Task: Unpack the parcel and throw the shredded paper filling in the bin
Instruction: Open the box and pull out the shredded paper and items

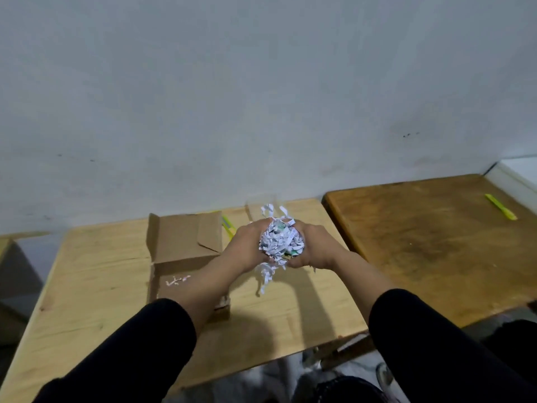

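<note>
Step in hand, by judgement: removal of filling, mid-carry. Left hand and right hand cupped toward each other, pressed against one wad of shredded paper, held above the light wooden table, just right of the open cardboard box. Loose strips trailing below the wad, near side. A few stray shreds left on the box floor.

Next move, by judgement: transfer to the bin, with firm two-handed pressure against shedding of strips. Bin itself not clearly identifiable; dark shapes at the near edge too indistinct to name.

Count: two hands; one wad; one box, flaps up; two tables, the darker table to the right; two yellow-green pen-like items, one far of the left hand, one far right.
</note>
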Motion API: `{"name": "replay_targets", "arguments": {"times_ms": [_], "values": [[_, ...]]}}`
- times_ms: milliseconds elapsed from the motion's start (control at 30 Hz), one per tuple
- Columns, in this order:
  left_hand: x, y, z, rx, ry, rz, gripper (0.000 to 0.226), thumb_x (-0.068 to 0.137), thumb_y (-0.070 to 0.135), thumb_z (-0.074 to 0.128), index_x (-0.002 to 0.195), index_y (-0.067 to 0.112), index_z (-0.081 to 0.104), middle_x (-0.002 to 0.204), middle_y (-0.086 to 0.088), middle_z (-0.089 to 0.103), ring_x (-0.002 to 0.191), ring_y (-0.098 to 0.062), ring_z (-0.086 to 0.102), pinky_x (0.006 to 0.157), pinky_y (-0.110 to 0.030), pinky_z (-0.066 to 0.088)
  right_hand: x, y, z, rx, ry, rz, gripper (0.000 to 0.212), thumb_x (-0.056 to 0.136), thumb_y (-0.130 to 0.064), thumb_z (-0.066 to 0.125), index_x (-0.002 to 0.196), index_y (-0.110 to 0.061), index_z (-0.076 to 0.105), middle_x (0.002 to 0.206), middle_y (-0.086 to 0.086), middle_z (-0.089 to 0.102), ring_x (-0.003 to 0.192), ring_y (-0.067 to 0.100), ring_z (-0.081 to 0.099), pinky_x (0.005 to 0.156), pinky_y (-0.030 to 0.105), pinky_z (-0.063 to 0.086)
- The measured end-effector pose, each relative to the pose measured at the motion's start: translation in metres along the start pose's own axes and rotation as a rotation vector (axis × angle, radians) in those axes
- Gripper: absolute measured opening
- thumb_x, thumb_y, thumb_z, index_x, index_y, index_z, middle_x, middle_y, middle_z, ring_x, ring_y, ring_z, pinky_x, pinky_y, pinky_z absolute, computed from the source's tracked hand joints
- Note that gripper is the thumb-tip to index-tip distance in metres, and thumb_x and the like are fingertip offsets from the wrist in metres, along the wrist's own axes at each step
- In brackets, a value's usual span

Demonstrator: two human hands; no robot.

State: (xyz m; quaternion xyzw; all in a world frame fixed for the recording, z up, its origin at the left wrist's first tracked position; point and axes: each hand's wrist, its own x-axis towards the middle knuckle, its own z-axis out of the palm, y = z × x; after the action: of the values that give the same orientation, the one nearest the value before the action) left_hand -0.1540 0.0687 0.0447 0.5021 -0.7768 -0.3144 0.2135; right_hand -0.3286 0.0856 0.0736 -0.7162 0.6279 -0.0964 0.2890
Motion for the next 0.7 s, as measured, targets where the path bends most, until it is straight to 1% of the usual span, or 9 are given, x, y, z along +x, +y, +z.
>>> {"name": "replay_targets", "arguments": {"times_ms": [100,167,267,333,400,500,567,633,700], "values": [[0.007,-0.008,0.047,-0.073,-0.029,-0.081,0.074,0.053,0.012,0.084,0.12,0.026,0.058,0.116,0.003,0.065,0.109,-0.016,0.058,0.077,-0.012,0.034,0.004,0.044,0.014,0.013,-0.069,0.037,0.081,0.058,-0.016,0.084,0.13,-0.018,0.047,0.116,0.006,0.065,0.104,0.023,0.06,0.08,0.022,0.043],[0.01,-0.013,0.073,-0.066,-0.054,-0.114,0.065,0.06,0.02,0.08,0.12,0.024,0.057,0.118,0.002,0.065,0.112,-0.019,0.057,0.08,-0.017,0.035,0.009,0.068,0.026,0.008,-0.115,0.038,0.083,0.058,-0.017,0.084,0.131,-0.018,0.046,0.118,0.008,0.064,0.107,0.025,0.059,0.086,0.025,0.047],[0.009,-0.021,0.103,0.0,-0.083,-0.181,0.058,0.071,0.02,0.073,0.126,0.019,0.054,0.128,-0.002,0.06,0.12,-0.022,0.053,0.089,-0.022,0.036,0.016,0.094,0.048,-0.029,-0.181,0.024,0.082,0.06,-0.021,0.081,0.133,-0.021,0.044,0.121,0.008,0.062,0.109,0.027,0.058,0.09,0.029,0.048],[0.004,-0.028,0.117,0.002,-0.093,-0.238,0.062,0.073,0.022,0.073,0.131,0.02,0.051,0.135,-0.002,0.055,0.126,-0.022,0.048,0.098,-0.022,0.034,0.021,0.106,0.062,-0.073,-0.229,0.008,0.082,0.061,-0.023,0.081,0.133,-0.02,0.044,0.123,0.009,0.061,0.111,0.029,0.057,0.09,0.029,0.046],[-0.002,-0.035,0.125,0.025,-0.11,-0.277,0.065,0.073,0.023,0.075,0.133,0.016,0.049,0.138,-0.007,0.051,0.129,-0.024,0.045,0.105,-0.024,0.031,0.023,0.113,0.074,-0.052,-0.261,-0.014,0.084,0.061,-0.027,0.082,0.135,-0.017,0.042,0.126,0.011,0.059,0.114,0.03,0.055,0.091,0.028,0.042],[-0.007,-0.043,0.13,0.033,-0.102,-0.304,0.072,0.072,0.023,0.076,0.135,0.011,0.045,0.139,-0.011,0.049,0.131,-0.027,0.041,0.106,-0.022,0.026,0.027,0.117,0.084,-0.041,-0.271,-0.084,0.086,0.065,-0.029,0.08,0.138,-0.012,0.04,0.134,0.013,0.053,0.121,0.03,0.048,0.095,0.025,0.033],[-0.006,-0.043,0.128,0.063,-0.114,-0.307,0.075,0.073,0.023,0.075,0.138,0.011,0.039,0.141,-0.01,0.045,0.133,-0.026,0.036,0.106,-0.021,0.024,0.03,0.12,0.084,-0.064,-0.262,-0.118,0.088,0.067,-0.029,0.08,0.141,-0.017,0.035,0.136,0.013,0.046,0.125,0.031,0.042,0.1,0.028,0.031],[-0.003,-0.044,0.125,0.062,-0.125,-0.31,0.087,0.067,0.026,0.079,0.141,0.014,0.034,0.143,-0.01,0.04,0.133,-0.024,0.032,0.106,-0.023,0.025,0.034,0.127,0.079,-0.09,-0.238,-0.111,0.099,0.063,-0.04,0.08,0.145,-0.027,0.026,0.14,0.01,0.038,0.128,0.029,0.034,0.105,0.035,0.032],[-0.002,-0.045,0.12,0.073,-0.109,-0.304,0.1,0.058,0.034,0.084,0.142,0.021,0.032,0.144,-0.009,0.034,0.134,-0.023,0.03,0.108,-0.027,0.027,0.036,0.131,0.069,-0.121,-0.197,-0.128,0.106,0.057,-0.051,0.08,0.144,-0.035,0.023,0.145,0.004,0.032,0.133,0.026,0.027,0.108,0.041,0.029]]}}
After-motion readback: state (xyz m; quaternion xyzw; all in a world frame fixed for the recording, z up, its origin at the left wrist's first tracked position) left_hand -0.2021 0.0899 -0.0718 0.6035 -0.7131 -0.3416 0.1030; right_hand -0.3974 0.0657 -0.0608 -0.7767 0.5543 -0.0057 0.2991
